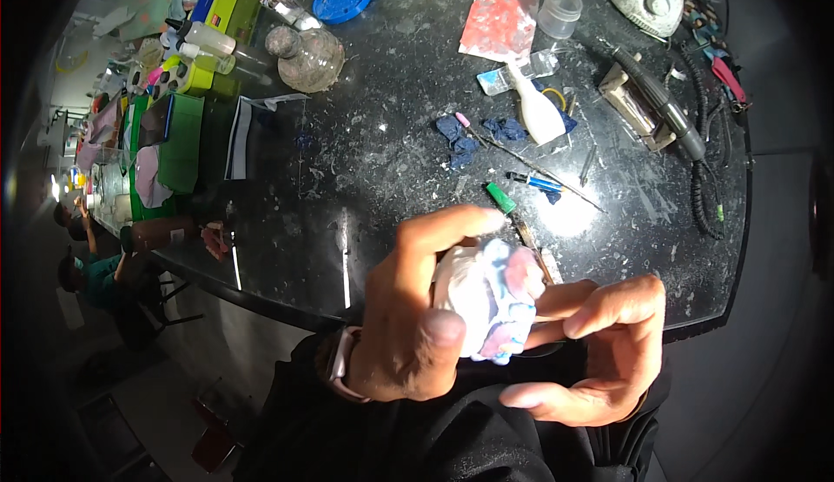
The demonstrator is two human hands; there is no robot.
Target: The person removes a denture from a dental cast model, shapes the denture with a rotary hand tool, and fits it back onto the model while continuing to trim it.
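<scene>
My left hand [401,325] is closed on a white moulded piece [473,299] with lumpy pale blue and pink material along its right side. Its index finger curves over the top and its thumb presses near the lower left. At the piece's right, my right hand [608,352] has bent fingers and a thumb held apart below; some fingertips reach behind the piece, where contact is hidden. Just beyond, a green-handled tool [501,198] lies on the speckled black worktop [304,221], partly hidden by the piece.
Ahead lie blue scraps [460,143], thin tools [539,182], a white bottle [539,113] and a red-smeared pad [495,8]. A corded handpiece [665,108] rests at right. Green bins [178,143] and a round flask [313,65] stand left. Two other people [100,278] sit at far left.
</scene>
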